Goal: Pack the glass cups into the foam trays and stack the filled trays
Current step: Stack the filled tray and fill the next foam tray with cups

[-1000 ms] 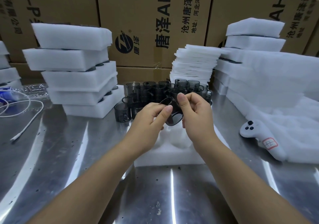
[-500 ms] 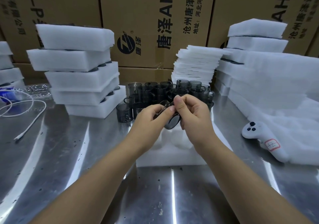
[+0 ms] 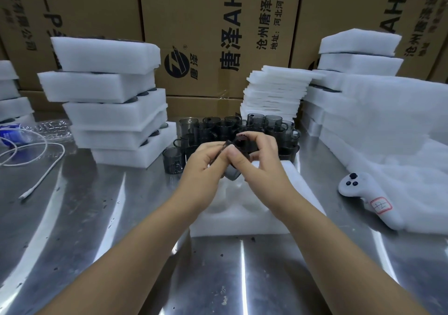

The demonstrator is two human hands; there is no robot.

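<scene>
While a smoky glass cup (image 3: 232,173) hangs tilted between both hands, it sits just above the far end of a white foam tray (image 3: 299,194), whose moulded pockets show empty where they can be seen. That tray lies flat on a scuffed, shiny steel table (image 3: 97,217). Just behind it stands a cluster of loose cups (image 3: 230,125) of the same dark glass, upright and packed close together. To the left of the cluster rises a stack of filled trays (image 3: 114,111), with dark rims peeping from between the layers; to the right stands a pile of thin foam sheets (image 3: 274,91), and beyond that a heap of foam blocks (image 3: 363,120). A white controller (image 3: 371,200) with a red-edged label lies against that heap, and a white cable (image 3: 36,162) curls on the table's far left. Printed cardboard boxes (image 3: 218,36) wall in the back.

Both bare forearms reach forward from the lower corners and meet over the tray. The left hand (image 3: 201,166) grips the cup's left side with curled fingers. The right hand (image 3: 261,164) pinches the cup near its rim between thumb and forefinger, the other fingers curled behind.
</scene>
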